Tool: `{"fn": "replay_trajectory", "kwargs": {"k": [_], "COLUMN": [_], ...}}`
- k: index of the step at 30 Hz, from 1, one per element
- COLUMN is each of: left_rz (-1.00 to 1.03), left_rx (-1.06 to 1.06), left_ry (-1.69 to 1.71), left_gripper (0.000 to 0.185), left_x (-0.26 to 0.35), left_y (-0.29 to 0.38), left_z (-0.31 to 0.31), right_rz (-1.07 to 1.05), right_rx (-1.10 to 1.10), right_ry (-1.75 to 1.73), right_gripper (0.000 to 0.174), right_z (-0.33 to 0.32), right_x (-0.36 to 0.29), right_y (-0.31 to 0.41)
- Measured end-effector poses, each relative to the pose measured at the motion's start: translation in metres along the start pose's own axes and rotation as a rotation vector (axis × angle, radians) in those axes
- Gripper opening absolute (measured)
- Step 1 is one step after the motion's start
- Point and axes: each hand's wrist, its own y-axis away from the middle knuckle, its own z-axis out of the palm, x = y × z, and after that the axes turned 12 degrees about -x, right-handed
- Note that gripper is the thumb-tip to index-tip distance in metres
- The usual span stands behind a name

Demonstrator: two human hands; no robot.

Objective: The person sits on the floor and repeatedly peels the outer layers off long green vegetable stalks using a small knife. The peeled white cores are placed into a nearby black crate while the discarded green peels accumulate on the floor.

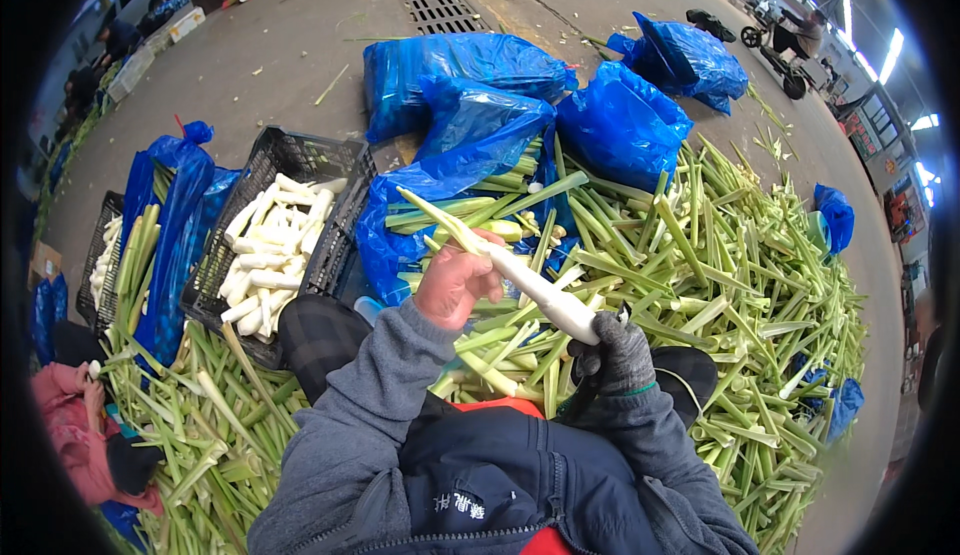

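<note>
A peeled white water bamboo shoot point(541, 291) slants across in front of me, its thin green tip pointing up and left. My left hand point(459, 279), bare, grips it near the green end between thumb and fingers. At the thick lower end, my right hand point(616, 352) in a grey knitted glove closes around the butt. A small dark pointed piece point(624, 313), perhaps a blade, sticks up by the right thumb; the rest of it is hidden. Beneath both hands lie cut green leaf sheaths point(491, 371).
A black plastic crate point(196, 285) of white shoots stands to the left. Ahead, an open blue plastic bag point(480, 123) holds unpeeled stalks, beside other blue bags point(622, 123). Sheaths point(750, 292) heap up at right. Another person point(90, 435) in pink sits at lower left.
</note>
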Motion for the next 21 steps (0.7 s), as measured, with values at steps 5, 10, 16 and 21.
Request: {"fn": "replay_trajectory", "kwargs": {"k": [5,10,16,21], "left_rz": [0.003,0.002,0.088,0.072], "left_rx": [0.056,0.102,0.127,0.159], "left_ry": [0.069,0.071,0.024,0.049], "left_gripper": [0.023,0.026,0.026,0.028], "left_x": [0.000,-0.006,-0.007,-0.007], "left_y": [-0.001,-0.001,-0.007,-0.006], "left_z": [-0.003,-0.011,0.005,-0.009], "right_rz": [-0.090,-0.027,0.165,-0.114], "right_rx": [0.019,-0.027,-0.103,-0.089], "right_ry": [0.262,0.157,-0.150,0.194], "right_gripper": [0.037,0.036,0.054,0.047], "right_z": [0.018,0.016,0.016,0.018], "right_x": [-0.012,-0.007,-0.003,-0.011], "right_y": [0.008,0.005,0.001,0.004]}}
